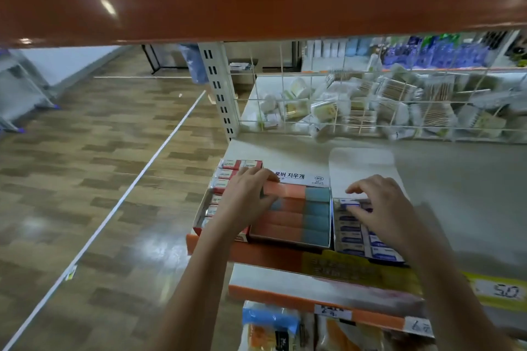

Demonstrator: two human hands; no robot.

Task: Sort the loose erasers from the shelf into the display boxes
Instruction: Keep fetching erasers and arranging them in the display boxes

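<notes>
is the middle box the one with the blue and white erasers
No, the middle box holds orange and teal erasers; the blue and white erasers sit in the right box.

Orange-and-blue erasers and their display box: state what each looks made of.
Orange-and-blue erasers: probably rubber, matte, with solid unwrapped two-tone blocks and no glare. Display box: likely thin printed cardboard, with a flat, folded-up white lid flap bearing print. The left hand grips one eraser.

Grey metal shelf (456, 179), front edge: three open cardboard display boxes side by side.
Left red box (209, 209): red-and-white sleeved erasers.
Middle box (291, 240): orange-and-teal block erasers (296, 221); left hand (248, 194) grips the rearmost one.
Right box (368, 232): white-and-blue sleeved erasers; right hand (379, 205), fingers bent, touches them.
Behind: white wire basket (370, 105) of packaged goods.
</notes>
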